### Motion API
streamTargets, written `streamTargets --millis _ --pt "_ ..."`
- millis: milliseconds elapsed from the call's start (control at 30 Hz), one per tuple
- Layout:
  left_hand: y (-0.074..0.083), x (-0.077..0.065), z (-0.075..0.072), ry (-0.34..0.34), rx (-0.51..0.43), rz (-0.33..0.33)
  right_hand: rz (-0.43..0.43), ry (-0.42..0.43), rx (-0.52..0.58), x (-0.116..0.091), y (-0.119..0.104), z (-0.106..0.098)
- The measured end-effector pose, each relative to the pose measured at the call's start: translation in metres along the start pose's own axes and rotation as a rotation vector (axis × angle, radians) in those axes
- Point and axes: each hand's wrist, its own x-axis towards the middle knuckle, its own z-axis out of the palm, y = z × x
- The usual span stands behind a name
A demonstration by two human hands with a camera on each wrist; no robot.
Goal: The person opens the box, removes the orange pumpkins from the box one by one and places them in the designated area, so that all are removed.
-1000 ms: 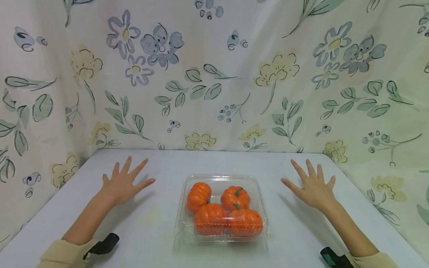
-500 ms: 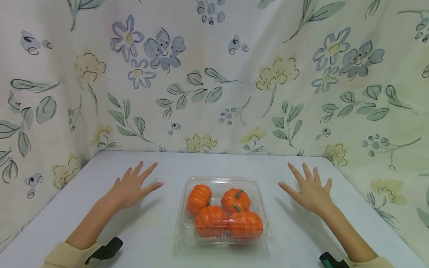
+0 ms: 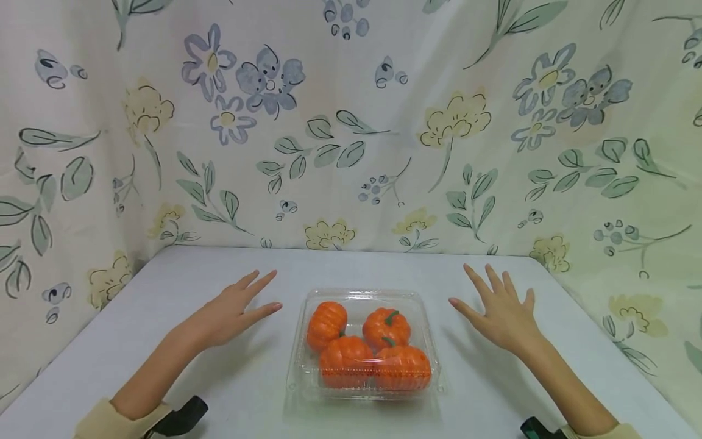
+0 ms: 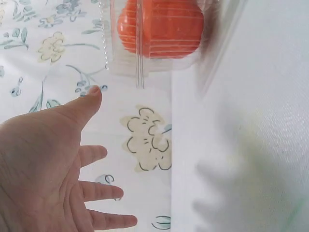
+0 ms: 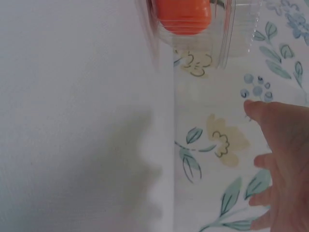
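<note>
A clear plastic clamshell box (image 3: 378,299) stands in the middle of the white table, its lid closed over several small orange pumpkins (image 3: 345,361) with green stems. My left hand (image 3: 227,314) hovers to the left of the box, fingers spread and thumb toward it, holding nothing. To the right of the box, my right hand (image 3: 504,314) is also held above the table with its fingers spread. Neither hand touches the box. In the left wrist view, one pumpkin (image 4: 161,26) shows through the box's side wall; the right wrist view shows a pumpkin (image 5: 183,14) likewise.
The white table (image 3: 247,378) has its far edge against a hanging floral cloth (image 3: 351,201), which also runs along both sides. A black wrist device (image 3: 183,417) sits at the left sleeve, and another (image 3: 540,428) at the right sleeve.
My left hand has moved right toward the box, its palm turning inward. My right hand has shifted slightly left, also closer to the box. The box and pumpkins have stayed in place.
</note>
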Motion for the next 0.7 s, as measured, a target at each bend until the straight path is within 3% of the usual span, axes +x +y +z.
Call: streamTargets --millis 367,700 --pt "0.015 -0.003 0.001 -0.014 -0.135 0.115 -0.049 0.019 0.003 -0.008 -0.022 -0.007" --pt "0.018 -0.002 0.021 -0.037 -0.333 0.120 -0.138 0.089 0.012 -0.019 -0.047 -0.008"
